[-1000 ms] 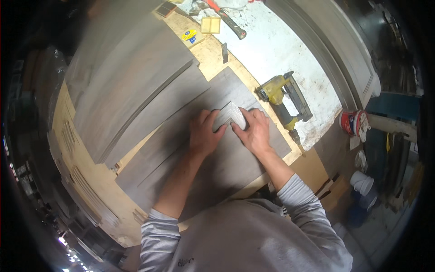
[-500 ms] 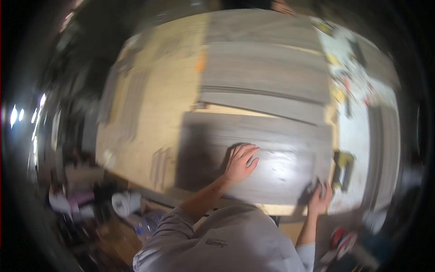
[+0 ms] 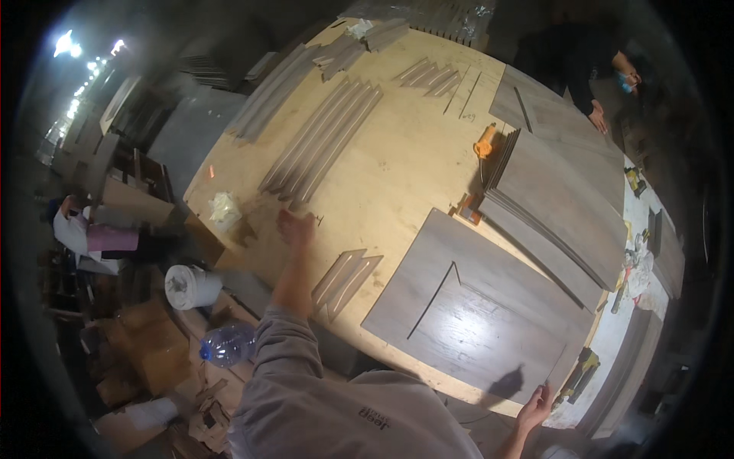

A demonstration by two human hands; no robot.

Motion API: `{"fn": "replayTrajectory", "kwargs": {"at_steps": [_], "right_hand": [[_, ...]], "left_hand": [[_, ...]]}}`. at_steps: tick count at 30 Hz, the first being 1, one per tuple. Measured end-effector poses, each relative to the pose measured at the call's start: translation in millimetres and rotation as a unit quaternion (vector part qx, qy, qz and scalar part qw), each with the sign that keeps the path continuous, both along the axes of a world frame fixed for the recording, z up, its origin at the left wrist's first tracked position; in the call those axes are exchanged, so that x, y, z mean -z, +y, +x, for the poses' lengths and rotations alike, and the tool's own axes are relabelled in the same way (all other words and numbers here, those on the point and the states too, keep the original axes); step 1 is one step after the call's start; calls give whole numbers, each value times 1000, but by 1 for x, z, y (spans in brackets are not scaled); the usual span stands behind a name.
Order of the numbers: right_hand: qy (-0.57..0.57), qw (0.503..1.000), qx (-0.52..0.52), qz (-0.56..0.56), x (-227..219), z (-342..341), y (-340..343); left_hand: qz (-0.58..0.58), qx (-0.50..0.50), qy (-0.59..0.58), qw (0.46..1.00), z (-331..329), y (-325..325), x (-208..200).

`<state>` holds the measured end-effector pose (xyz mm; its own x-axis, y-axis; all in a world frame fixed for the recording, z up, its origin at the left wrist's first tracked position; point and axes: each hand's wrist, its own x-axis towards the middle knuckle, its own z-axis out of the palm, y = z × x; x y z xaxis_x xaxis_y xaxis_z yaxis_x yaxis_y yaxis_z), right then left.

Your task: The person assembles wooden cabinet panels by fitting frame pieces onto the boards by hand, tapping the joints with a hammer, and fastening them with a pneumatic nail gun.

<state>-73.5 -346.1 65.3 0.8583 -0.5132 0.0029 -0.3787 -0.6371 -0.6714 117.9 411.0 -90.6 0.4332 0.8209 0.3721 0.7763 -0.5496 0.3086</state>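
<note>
left hand at the strips [image 3: 323,141]

the left hand [image 3: 297,226] nears their close end on the table [image 3: 413,145]; the right hand [image 3: 534,409] is by the panel [image 3: 474,321]. whether either's fingers grip, blur hides. likely step: fetching; next calls for singling one out.

Dim, cluttered workshop; string of bright white lights [image 3: 67,44] at upper L of frame, trailing down toward far L, rest of bkgd v dark, esp. along top & R edge. Lg pale-wood table [image 3: 397,153] fills centre, well lit, w/ narrow white worktop [image 3: 614,340] alongside at R. Flat grey surface [image 3: 195,126] past table's L edge. Lower L crowded w/ brown cardboard [image 3: 149,340], white bucket [image 3: 193,288], clear bluish bottle [image 3: 228,346]; floor mostly hidden there, walls too dark to make out
</note>
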Motion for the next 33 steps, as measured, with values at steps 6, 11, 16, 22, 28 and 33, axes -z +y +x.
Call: {"fn": "replayTrajectory", "kwargs": {"at_steps": [6, 11, 16, 22, 28, 33], "right_hand": [[-18, 996, -87, -17, -18, -6, 57], [-57, 991, -73, 91, -4, 29, 157], [144, 887, -182, 400, -31, 102, 307], [265, 690, -248, 626, -19, 158, 413], [175, 682, -215, 677, -42, 161, 381], [-43, 707, -134, 692, -54, 153, 257]], "left_hand": [[-113, 272, 90, 952, 13, 24, -56], [-408, 332, 56, 849, -15, -58, -112], [-688, 295, -51, 662, -93, -176, -135], [-747, 320, -31, 583, -171, -244, -182], [-689, 443, 0, 574, -188, -201, -173], [-631, 514, 217, 539, -167, -157, -170]]}}
